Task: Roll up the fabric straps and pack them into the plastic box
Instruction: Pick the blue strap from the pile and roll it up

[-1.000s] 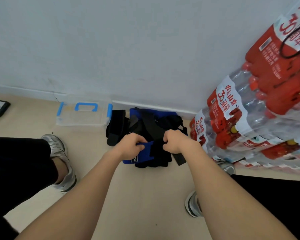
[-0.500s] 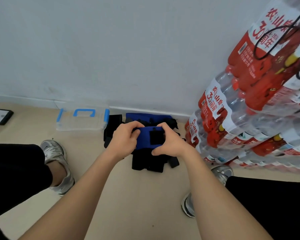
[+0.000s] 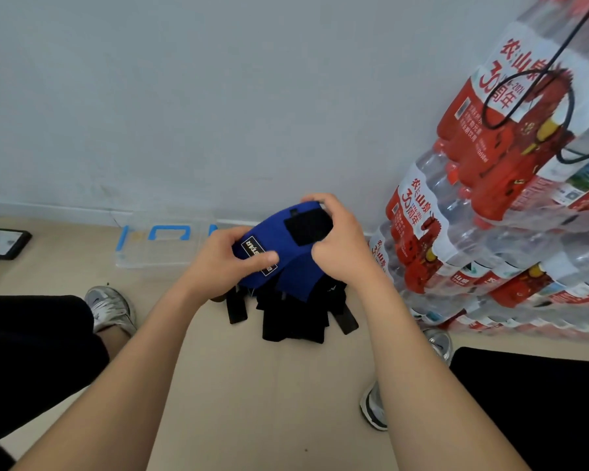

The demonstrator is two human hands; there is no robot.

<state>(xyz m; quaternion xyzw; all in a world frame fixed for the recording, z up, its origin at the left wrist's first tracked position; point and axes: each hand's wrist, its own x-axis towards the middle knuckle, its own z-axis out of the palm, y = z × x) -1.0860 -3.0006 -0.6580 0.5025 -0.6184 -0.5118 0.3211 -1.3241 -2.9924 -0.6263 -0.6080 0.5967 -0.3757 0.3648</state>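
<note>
A blue fabric strap (image 3: 272,239) with a black patch and a small label is lifted above the floor between both hands. My left hand (image 3: 225,263) grips its left end, thumb over the label. My right hand (image 3: 340,243) curls around its right end near the black patch. Beneath them a heap of black straps (image 3: 296,317) lies on the floor. The clear plastic box (image 3: 160,246) with blue latches and a blue handle stands closed against the wall, left of the hands.
Shrink-wrapped packs of water bottles (image 3: 497,212) are stacked high on the right, a black cable hanging over them. A dark tablet-like object (image 3: 0,241) lies at the far left. My shoes (image 3: 111,309) and black-trousered legs flank the beige floor.
Both hands took the blue strap from the pile on the floor and raised it toward me. The black straps stayed down.
</note>
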